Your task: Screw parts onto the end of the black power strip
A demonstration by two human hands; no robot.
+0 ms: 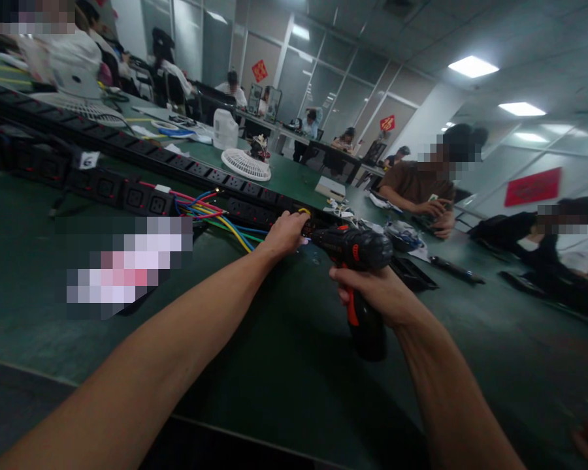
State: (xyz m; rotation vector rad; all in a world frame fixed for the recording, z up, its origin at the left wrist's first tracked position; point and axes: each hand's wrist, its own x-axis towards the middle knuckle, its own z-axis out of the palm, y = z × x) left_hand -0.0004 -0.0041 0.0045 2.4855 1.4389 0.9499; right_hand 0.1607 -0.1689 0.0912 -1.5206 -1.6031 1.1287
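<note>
The person's right grip (pixel 372 290) is closing firmly round the handle of a black and orange cordless drill (pixel 357 247), and the drill's nose is pointing left, toward the fingers of the left grip (pixel 287 234). That left grip is curling down at the dark end of the socket hardware; I'm not managing to tell whether it is pinching something, nor whether the drill's tip is touching anything.

Just left of the left grip, a black socket block (pixel 249 211) is lying on the green tabletop (pixel 279 365). Farther left, loose coloured wires (pixel 203 210), red, blue, yellow and green, are spilling out beside a near row of black sockets (pixel 142 198). A longer black socket strip (pixel 166 156) is running behind all this, slanting away to the left, and a white tag (pixel 89 159) marked 6 is showing in front of it.

Beyond the left grip, a white fan grille (pixel 247 164) is lying near a white jug (pixel 225 129). To the right of the right grip, a black tray (pixel 414 274) is resting just beside the drill, and past it a person in a brown top (pixel 404 183) is handling something small.
</note>
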